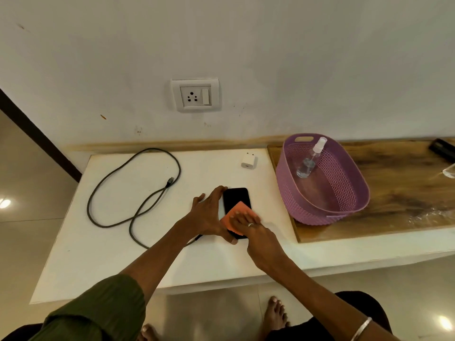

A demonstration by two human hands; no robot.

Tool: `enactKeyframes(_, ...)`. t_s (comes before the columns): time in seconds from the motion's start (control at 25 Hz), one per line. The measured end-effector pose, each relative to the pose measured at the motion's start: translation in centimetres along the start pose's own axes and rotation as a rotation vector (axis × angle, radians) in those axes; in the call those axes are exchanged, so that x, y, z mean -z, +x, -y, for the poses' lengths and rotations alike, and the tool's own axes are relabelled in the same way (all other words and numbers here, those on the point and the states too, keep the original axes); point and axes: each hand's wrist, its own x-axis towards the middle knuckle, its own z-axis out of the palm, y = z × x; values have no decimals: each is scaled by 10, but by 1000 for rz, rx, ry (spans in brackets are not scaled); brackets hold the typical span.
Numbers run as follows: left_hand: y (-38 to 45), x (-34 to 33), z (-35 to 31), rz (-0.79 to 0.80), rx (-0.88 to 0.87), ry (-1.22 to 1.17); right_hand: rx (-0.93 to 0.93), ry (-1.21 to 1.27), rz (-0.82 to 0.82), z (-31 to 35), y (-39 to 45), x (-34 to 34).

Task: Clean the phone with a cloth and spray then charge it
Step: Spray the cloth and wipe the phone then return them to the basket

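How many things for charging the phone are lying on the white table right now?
2: a dark cable looped on the left of the white table, and a white plug adapter near the back edge. The cable's near end is hidden under the left hand.

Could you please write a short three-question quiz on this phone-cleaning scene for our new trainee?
1. True or false: the spray bottle stands upright on the white table.
2. Which hand presses the orange cloth on the phone? A) left hand B) right hand C) neither
3. Fill in: the white charger adapter lies on the table, not yet plugged into the wall ____.

Key
1. False: it leans inside the purple basket.
2. B: the right hand's flat fingers press the cloth; the left hand steadies the phone's edge.
3. Socket. The dark cable also lies loose on the table.
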Motion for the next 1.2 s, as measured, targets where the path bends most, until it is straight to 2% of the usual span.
enactKeyframes(0.2,0,0,0,-3,-9,12,141,-65,60,-15,5,6)
enactKeyframes(0.4,-2,1,-3,-8,-3,21,-94,-107,-84,-22,3,14)
enactKeyframes(0.48,-2,3,-5,-1,-4,24,-136,-87,-62,-15,3,7)
enactKeyframes(0.64,-2,4,-7,19,-11,46,29,-80,82,-1,-1,-10)
enactKeyframes(0.76,-1,3,-6,13,-11,38,91,-69,40,-11,-2,-2)
enactKeyframes(0.84,-2,2,-5,7,-6,30,85,-97,6,-24,-4,7)
enactKeyframes(1.04,-3,2,-3,-9,1,12,-65,-139,-57,-31,-8,23)
enactKeyframes(1.2,-2,0,-3,-10,-9,16,36,-50,-5,-6,-17,8)
